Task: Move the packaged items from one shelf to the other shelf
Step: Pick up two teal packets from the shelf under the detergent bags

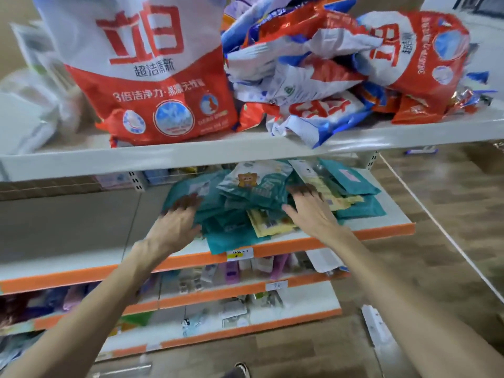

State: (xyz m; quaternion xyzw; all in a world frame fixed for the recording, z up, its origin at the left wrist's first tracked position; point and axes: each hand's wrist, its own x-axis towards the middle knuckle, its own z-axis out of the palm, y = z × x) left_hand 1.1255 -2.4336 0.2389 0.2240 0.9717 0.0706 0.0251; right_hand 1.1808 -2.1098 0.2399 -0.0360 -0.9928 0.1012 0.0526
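Both hands: fingers straight and spread, grasping nothing.
Left hand (176, 222): flat on the pile's left teal packets.
Packet pile (245, 211): lies flat on the middle shelf (381, 231), long axis left-right along it; packets at mixed angles, one teal corner overhanging the orange front edge.
Right hand (313, 211): resting on the pile's right half.

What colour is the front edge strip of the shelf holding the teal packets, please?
Orange, with a yellow price tag clipped on it; the head view shows the edge strip clearly.
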